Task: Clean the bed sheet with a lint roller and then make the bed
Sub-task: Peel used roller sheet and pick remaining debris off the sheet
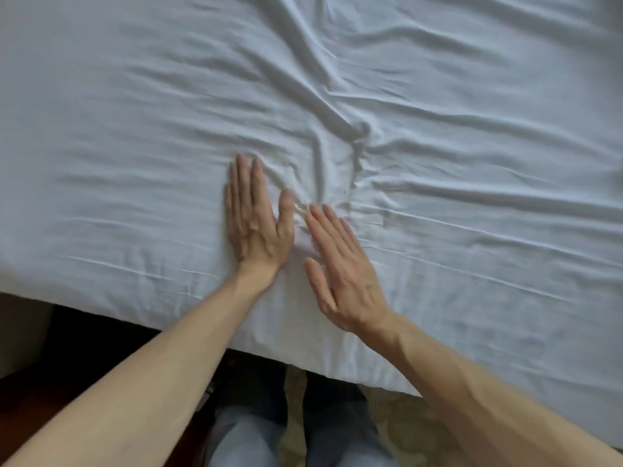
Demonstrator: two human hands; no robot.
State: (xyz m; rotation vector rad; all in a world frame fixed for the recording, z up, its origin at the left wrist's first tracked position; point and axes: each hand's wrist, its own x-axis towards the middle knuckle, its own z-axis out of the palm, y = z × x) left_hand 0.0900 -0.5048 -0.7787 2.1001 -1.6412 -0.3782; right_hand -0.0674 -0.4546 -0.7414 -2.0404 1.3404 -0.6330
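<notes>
Here the left hand (257,217) and right hand (340,264) press flat, fingers straight, gripping nothing, on the wrinkled bed sheet (438,163) near its front edge

Head camera looks steeply down, seemingly close, onto the bed sheet (135,96)

white bed sheet (438,163) spread over mattress, heavily wrinkled, creases bunched into central ridge.
</notes>
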